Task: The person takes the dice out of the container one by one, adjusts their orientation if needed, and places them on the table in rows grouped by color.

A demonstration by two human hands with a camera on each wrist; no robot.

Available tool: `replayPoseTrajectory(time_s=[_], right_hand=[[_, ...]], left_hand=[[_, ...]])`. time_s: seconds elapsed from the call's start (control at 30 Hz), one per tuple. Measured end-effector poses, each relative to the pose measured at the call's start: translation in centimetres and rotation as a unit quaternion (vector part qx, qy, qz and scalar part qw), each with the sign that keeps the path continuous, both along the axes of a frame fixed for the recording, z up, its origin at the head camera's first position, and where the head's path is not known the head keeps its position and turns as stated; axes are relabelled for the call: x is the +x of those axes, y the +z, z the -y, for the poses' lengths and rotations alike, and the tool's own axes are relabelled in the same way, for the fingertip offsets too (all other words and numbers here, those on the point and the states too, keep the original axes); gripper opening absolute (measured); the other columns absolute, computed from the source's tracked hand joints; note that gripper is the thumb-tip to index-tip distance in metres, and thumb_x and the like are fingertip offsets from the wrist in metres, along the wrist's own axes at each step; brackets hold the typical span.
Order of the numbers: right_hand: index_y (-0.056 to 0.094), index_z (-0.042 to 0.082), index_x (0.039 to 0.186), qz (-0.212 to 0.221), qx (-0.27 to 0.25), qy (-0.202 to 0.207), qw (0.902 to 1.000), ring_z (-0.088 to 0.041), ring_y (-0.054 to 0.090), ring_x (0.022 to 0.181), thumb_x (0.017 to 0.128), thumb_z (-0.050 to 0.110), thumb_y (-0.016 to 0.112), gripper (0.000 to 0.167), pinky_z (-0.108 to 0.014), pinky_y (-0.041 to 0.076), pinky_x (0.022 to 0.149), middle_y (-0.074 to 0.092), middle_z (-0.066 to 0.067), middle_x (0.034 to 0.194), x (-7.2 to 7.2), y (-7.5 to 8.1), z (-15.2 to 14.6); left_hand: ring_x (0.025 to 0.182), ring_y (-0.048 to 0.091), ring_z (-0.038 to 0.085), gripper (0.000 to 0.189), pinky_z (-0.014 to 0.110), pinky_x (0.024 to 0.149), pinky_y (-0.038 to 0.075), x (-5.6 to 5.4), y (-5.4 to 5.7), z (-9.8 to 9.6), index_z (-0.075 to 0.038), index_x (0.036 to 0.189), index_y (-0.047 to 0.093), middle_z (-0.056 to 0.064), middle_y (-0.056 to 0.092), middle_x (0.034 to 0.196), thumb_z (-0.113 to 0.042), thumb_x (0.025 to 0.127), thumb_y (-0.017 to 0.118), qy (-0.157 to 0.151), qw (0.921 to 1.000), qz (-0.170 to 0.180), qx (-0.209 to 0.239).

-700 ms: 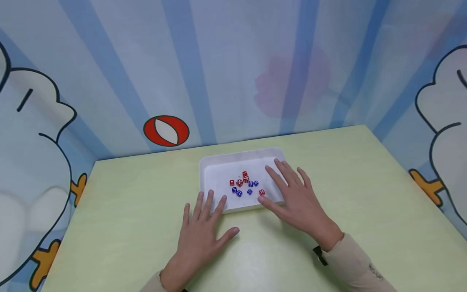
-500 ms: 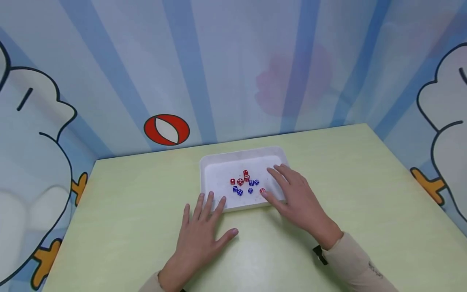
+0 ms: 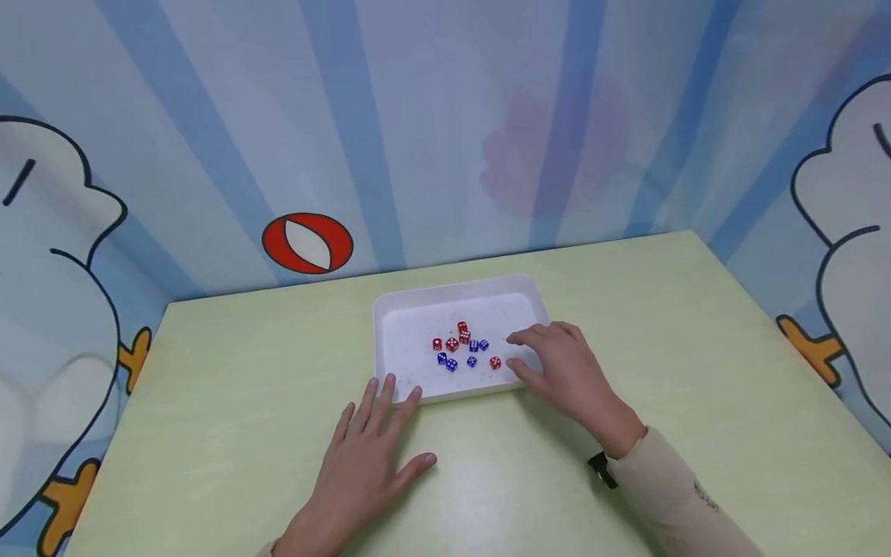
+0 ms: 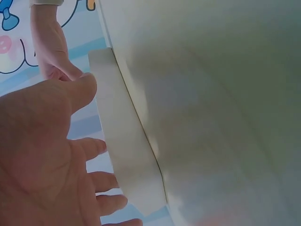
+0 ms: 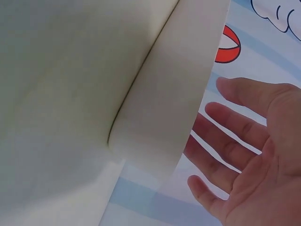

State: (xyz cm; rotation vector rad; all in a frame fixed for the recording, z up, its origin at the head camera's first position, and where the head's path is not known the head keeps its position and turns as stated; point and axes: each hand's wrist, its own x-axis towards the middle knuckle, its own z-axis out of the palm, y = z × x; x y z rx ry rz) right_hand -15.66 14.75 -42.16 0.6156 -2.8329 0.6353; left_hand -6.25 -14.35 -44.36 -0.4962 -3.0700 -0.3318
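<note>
A white rectangular tray (image 3: 418,299) on the table bears several red dice (image 3: 452,345) and several blue dice (image 3: 452,364), grouped around its middle. My left hand (image 3: 362,464) has its fingers spread, their tips right at the tray's near left corner. Over the right end of the tray is my right hand (image 3: 571,375), its fingers bent and a gap between thumb and index finger. Just left of that thumb lies a single red die (image 3: 495,362). Both wrist views show the tray's outer side wall (image 4: 127,136), with the dice hidden behind it.
The pale green table (image 3: 264,371) reaches to a blue striped backdrop (image 3: 445,155) behind the tray. Printed white cartoon figures cover the side walls, and a printed red ball (image 3: 308,243) marks the back one. Black straps show at the sleeve cuffs.
My right hand's fingers have bent more and drawn down toward the tray floor. The left hand has slid slightly back and left. The dice keep their places in the tray.
</note>
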Motion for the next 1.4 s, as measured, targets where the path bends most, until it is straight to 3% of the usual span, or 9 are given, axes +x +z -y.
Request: replayPoseTrajectory(time_s=[0.3, 0.6, 0.83, 1.03, 1.2, 1.4], right_hand=[[0.081, 0.009, 0.11, 0.054, 0.036, 0.01, 0.9978, -0.035, 0.068, 0.119, 0.089, 0.016, 0.085, 0.022, -0.061, 0.043, 0.111, 0.076, -0.01, 0.12, -2.3, 0.5, 1.3], [0.085, 0.012, 0.104, 0.112, 0.051, 0.008, 0.9924, -0.03, 0.069, 0.118, 0.091, 0.017, 0.08, 0.014, -0.057, 0.048, 0.104, 0.077, -0.008, 0.12, -3.3, -1.0, 1.9], [0.085, 0.014, 0.097, 0.094, 0.048, 0.021, 0.9941, -0.029, 0.07, 0.11, 0.091, 0.016, 0.079, 0.008, -0.056, 0.05, 0.1, 0.078, -0.007, 0.112, -3.4, -1.3, 1.7], [0.084, 0.013, 0.097, 0.073, 0.047, 0.019, 0.9961, -0.031, 0.071, 0.111, 0.093, 0.017, 0.079, 0.008, -0.056, 0.051, 0.1, 0.077, -0.008, 0.115, -3.4, -1.3, 2.0], [0.081, 0.01, 0.1, 0.035, 0.015, 0.03, 0.9988, -0.034, 0.069, 0.114, 0.094, 0.019, 0.081, 0.011, -0.055, 0.05, 0.104, 0.074, -0.012, 0.122, -3.3, -1.2, 2.3], [0.08, 0.012, 0.096, -0.013, -0.026, 0.047, 0.9985, -0.034, 0.064, 0.126, 0.092, 0.018, 0.082, 0.008, -0.054, 0.047, 0.111, 0.071, -0.012, 0.131, -2.7, -0.9, 3.1]], left_hand=[[0.162, 0.021, 0.038, 0.08, 0.064, 0.119, 0.036, -0.1, 0.2, 0.3, -0.023, 0.166, 0.039, 0.015, 0.023, 0.176, -0.061, 0.1, 0.063, -0.027, 0.9993, 0.024, 0.006], [0.162, 0.02, 0.04, 0.091, 0.062, 0.114, 0.043, 0.3, 0.4, 0.6, -0.023, 0.167, 0.035, 0.016, 0.021, 0.176, -0.059, 0.093, 0.074, -0.036, 0.9985, 0.04, -0.01], [0.162, 0.021, 0.038, 0.089, 0.061, 0.114, 0.044, 0.3, -0.1, 0.7, -0.024, 0.168, 0.033, 0.015, 0.021, 0.176, -0.062, 0.095, 0.069, -0.04, 0.9986, 0.015, -0.029], [0.162, 0.023, 0.036, 0.086, 0.06, 0.115, 0.043, 0.1, -0.5, 1.1, -0.025, 0.168, 0.034, 0.012, 0.024, 0.176, -0.065, 0.097, 0.064, -0.045, 0.9978, -0.008, -0.047], [0.16, 0.028, 0.036, 0.082, 0.056, 0.109, 0.049, 0.4, -0.7, 1.1, -0.024, 0.167, 0.037, 0.013, 0.029, 0.174, -0.063, 0.099, 0.063, -0.048, 0.9966, -0.045, -0.05], [0.161, 0.026, 0.035, 0.081, 0.055, 0.107, 0.05, 0.3, -0.5, 1.0, -0.026, 0.167, 0.036, 0.012, 0.028, 0.174, -0.064, 0.1, 0.061, -0.04, 0.9965, -0.037, -0.063]])
